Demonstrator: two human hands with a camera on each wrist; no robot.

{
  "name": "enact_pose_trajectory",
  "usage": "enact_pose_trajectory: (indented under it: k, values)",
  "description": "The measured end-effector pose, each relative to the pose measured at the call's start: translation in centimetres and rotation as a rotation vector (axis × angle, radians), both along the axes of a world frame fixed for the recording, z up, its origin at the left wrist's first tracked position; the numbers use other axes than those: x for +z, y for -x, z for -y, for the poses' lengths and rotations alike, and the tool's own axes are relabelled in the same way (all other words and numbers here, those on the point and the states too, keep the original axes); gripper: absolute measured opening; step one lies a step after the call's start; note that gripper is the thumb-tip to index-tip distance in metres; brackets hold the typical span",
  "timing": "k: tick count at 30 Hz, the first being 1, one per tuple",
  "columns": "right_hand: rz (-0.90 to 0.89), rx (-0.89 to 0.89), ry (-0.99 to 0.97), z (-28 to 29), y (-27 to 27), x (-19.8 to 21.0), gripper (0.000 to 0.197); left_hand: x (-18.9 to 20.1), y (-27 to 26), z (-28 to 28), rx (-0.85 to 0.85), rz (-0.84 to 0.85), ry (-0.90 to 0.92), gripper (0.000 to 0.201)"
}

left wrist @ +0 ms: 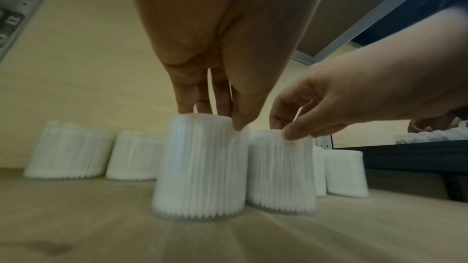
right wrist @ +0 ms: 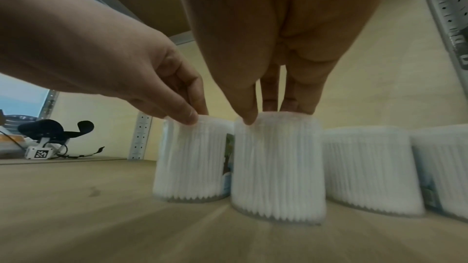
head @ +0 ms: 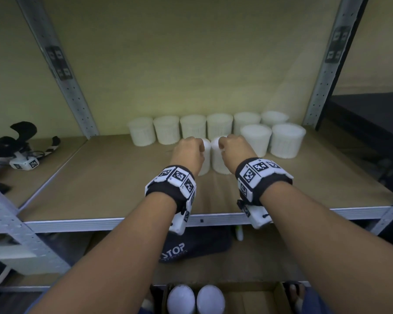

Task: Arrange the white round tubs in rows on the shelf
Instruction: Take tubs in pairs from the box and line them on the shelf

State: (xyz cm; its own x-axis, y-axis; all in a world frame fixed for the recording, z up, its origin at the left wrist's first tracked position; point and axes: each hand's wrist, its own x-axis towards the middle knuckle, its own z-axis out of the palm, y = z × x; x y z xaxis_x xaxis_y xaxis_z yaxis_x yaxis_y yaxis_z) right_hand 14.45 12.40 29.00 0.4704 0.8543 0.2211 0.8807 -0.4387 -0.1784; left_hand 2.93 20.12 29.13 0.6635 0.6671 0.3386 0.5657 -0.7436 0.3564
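Two white round tubs stand side by side on the wooden shelf [head: 100,177]. My left hand [head: 191,147] pinches the top rim of the left tub [left wrist: 200,167], thumb in front and fingers behind. My right hand [head: 232,147] pinches the right tub [right wrist: 278,167] the same way. The two tubs nearly touch. Behind them several tubs [head: 193,129] form a back row along the wall. Two more tubs [head: 255,139] [head: 286,140] stand in a second row just right of my right hand. Both held tubs sit upright with their bases on the shelf.
A black-and-white device with a tag [head: 21,150] lies on the neighbouring shelf at the left. Metal uprights [head: 61,71] [head: 327,71] frame the bay. Below, a dark bag [head: 191,245] lies on the lower shelf, and a cardboard box holds two white tubs [head: 182,299].
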Motion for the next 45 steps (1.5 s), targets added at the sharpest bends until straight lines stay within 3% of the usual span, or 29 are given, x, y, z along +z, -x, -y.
enact_pose_trajectory:
  k: [30,35,38,45]
  values:
    - [-0.011,-0.011,-0.003,-5.1,-4.4,0.2,0.028,-0.3,-4.2,-6.9,-0.055,0.032,0.08,0.021]
    - [-0.08,0.003,0.049,-3.8,-3.8,0.7,0.042,-0.2,-2.7,-6.6,-0.099,-0.015,0.097,0.034]
    - [-0.142,-0.015,-0.017,-1.6,-2.1,0.9,0.051,0.1,-0.7,-5.1,-0.092,0.005,0.089,0.037]
    - [-0.292,-0.024,-0.099,5.4,4.1,-1.2,0.019,0.9,6.5,0.9,-0.077,0.036,0.177,0.02]
